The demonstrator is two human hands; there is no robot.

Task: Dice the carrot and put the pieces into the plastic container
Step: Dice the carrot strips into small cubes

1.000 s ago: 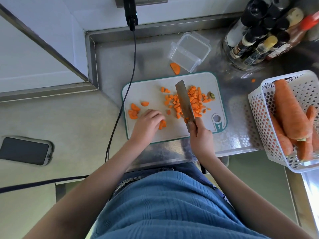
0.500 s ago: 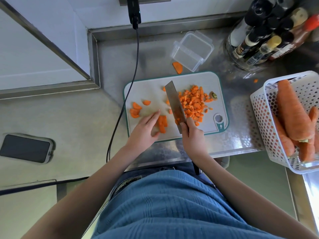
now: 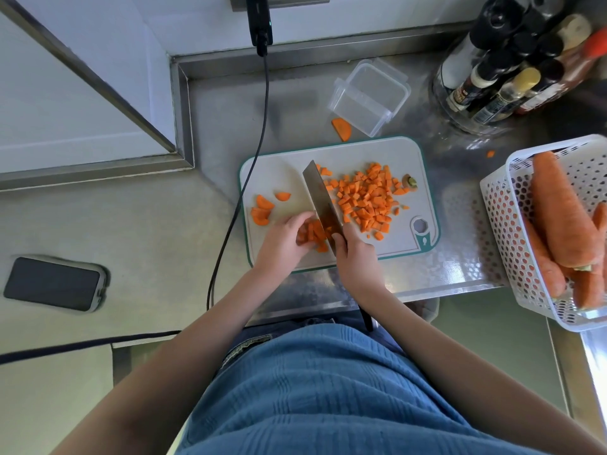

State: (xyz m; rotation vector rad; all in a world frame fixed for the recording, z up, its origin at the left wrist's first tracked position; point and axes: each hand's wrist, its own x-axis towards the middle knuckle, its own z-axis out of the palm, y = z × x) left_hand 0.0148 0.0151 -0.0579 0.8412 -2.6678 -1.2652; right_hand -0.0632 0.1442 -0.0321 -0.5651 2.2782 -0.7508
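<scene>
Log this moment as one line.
phase: dicing | right hand: grips knife | left hand: steadies carrot strips | container: empty

The right hand (image 3: 356, 257) grips a cleaver (image 3: 322, 200) on the cutting board (image 3: 407, 152); the left hand (image 3: 284, 239) holds carrot strips (image 3: 312, 232) against its blade; diced carrot (image 3: 368, 200) lies heaped right of it; the plastic container (image 3: 369, 93) stands behind.

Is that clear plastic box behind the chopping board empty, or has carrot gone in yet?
Empty. The plastic container shows only clear walls and floor; the diced carrot lies on the cutting board.
</scene>
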